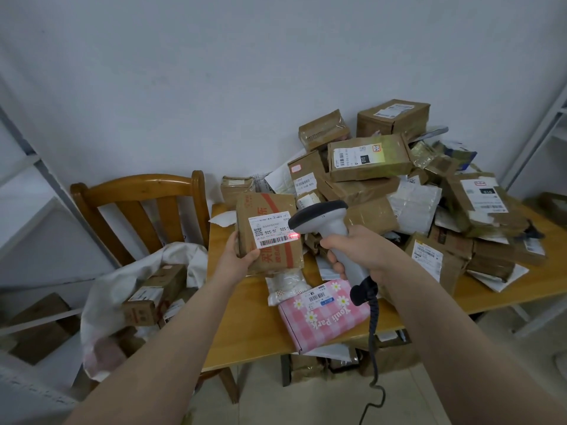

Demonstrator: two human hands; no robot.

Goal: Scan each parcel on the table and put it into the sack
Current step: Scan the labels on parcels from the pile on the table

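The left hand [242, 256] gripped the cardboard parcel [270, 234], label up. Just right of it, the right hand [359, 250] clasped the scanner [319, 222], red beam on the barcode [274, 240]. The sack [122, 289] lay left of both.

The left edge of the brown cardboard parcel [271, 210] is covered by the left hand [237, 256]. Much of the handle of the grey handheld barcode scanner [319, 214] is hidden inside the right hand [360, 250]. Below that hand, the scanner's dark coiled cable [373, 342] is cut off by the bottom edge. The fine print on the parcel's white label [270, 230] cannot be read.
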